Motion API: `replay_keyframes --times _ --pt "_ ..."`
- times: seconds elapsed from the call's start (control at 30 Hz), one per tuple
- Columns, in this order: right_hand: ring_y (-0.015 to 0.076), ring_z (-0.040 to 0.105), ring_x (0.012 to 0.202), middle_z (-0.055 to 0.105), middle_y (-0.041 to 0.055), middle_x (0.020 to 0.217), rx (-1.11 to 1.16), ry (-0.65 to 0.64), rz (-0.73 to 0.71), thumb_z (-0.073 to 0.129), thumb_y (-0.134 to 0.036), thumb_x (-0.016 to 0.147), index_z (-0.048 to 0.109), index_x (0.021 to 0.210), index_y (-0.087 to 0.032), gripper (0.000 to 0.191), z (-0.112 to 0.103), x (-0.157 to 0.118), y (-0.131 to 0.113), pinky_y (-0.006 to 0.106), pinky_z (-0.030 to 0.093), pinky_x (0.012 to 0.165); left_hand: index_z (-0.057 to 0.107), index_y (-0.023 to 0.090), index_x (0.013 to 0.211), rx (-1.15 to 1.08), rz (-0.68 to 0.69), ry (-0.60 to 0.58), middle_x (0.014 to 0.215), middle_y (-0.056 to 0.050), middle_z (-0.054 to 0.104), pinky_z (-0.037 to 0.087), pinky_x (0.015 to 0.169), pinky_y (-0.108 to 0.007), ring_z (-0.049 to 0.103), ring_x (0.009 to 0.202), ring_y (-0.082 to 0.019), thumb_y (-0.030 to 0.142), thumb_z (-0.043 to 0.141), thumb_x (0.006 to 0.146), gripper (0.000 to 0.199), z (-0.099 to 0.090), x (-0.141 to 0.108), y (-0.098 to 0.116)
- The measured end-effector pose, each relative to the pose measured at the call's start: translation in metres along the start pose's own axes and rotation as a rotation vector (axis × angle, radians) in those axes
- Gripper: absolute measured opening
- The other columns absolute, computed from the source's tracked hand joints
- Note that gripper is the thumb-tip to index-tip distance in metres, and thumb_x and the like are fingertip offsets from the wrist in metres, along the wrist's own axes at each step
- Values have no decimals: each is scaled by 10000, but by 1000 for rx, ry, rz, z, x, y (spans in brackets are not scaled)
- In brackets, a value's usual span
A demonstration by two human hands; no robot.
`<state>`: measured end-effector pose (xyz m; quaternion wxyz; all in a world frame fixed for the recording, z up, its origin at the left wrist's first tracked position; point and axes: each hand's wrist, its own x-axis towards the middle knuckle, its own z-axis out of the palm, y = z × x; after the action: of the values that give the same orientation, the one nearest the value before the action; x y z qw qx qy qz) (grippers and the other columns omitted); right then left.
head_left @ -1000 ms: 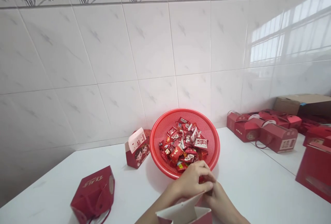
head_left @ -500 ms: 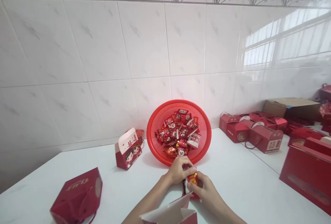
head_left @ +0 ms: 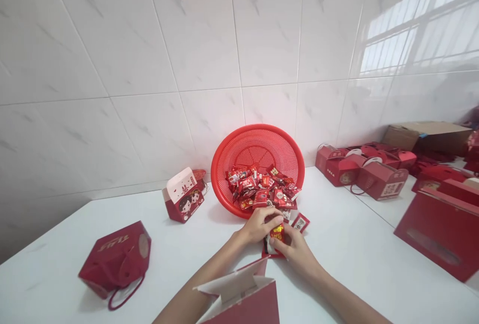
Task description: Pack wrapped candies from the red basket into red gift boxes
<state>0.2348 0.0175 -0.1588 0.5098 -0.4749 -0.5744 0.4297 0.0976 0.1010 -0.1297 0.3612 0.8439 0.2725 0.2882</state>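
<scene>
A red-and-gold wrapped candy (head_left: 277, 233) is held between my two hands, just in front of the red mesh basket (head_left: 220, 164). My left hand (head_left: 262, 225) pinches it from the left, and my right hand (head_left: 294, 244) grips its right side. Beneath them lies a flat red, white and black packet (head_left: 266, 248), partly hidden by the fingers. Many red candy packets (head_left: 262, 196) are heaped in the low part of the basket, which leans on the wall. Another packet (head_left: 300, 222) lies on the table beside my right hand. Nearest to me stands an open red box (head_left: 250, 301).
A red bag (head_left: 118, 259) with a cord handle is at the left. A printed box (head_left: 184, 195) stands left of the basket. Several red boxes (head_left: 381, 179), a large red box (head_left: 439, 229) and a cardboard box (head_left: 430, 132) are at the right.
The view has tilted down. Packets in the basket have slid lower into a heap, and one now lies outside by my right hand. Both hands still hold the gold-marked candy.
</scene>
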Motion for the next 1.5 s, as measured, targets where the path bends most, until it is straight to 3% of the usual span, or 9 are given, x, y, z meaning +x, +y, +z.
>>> replay_keyframes --times 0.17,0.3,0.57,0.77,0.93,1.1,1.33,1.5 --pt "253 607 856 701 74 918 -106 89 -39 616 -351 777 650 898 -164 226 -4 0 1 370 467 786 708 155 1058 113 25 21 1072 -84 739 476 936 -330 657 993 -206 323 370 998 382 -7 -3 1" --pt "231 576 818 661 52 872 -215 127 -38 595 -356 792 613 798 -181 176 -7 -2 -2 360 445 773 686 163 1096 295 65 17 1105 -86 712 488 937 -333 639 1026 -205 178 421 925 316 -17 -11 -5" --pt "220 553 806 640 38 826 -176 124 -48 584 -358 816 611 786 -184 180 -4 -6 -12 335 421 730 658 196 1128 666 198 10 1128 -83 666 487 989 -377 607 1059 -214 18 469 830 396 -33 -18 -12" --pt "219 564 795 646 46 847 -194 118 -47 577 -361 831 598 794 -184 182 -6 -6 -12 338 419 729 662 189 1140 860 133 94 1108 -88 658 518 918 -398 597 1011 -235 -48 442 773 489 -35 -17 -22" --pt "217 565 799 638 43 848 -231 100 -74 573 -346 834 608 814 -178 172 -6 -7 -13 337 420 731 661 203 1146 834 119 108 1053 -68 665 522 902 -367 602 981 -218 -33 455 785 478 -35 -20 -26" --pt "176 489 694 548 3 723 -189 54 -72 564 -348 815 512 711 -208 183 -1 -10 -16 305 353 646 666 196 1118 811 150 107 1013 -65 673 501 965 -406 601 959 -226 8 491 804 406 -37 -27 -14" --pt "145 430 659 505 -15 704 -171 -41 -123 574 -371 828 489 706 -205 223 4 -19 -23 279 319 611 672 173 1091 762 255 117 1029 -87 701 532 853 -356 625 955 -234 112 536 840 292 -43 -36 20" --pt "114 353 589 417 -46 646 -176 -168 -199 578 -415 851 430 703 -211 293 9 -26 -16 258 261 542 679 183 1042 756 333 142 964 -70 715 552 779 -327 659 881 -211 96 522 805 298 -48 -40 34"
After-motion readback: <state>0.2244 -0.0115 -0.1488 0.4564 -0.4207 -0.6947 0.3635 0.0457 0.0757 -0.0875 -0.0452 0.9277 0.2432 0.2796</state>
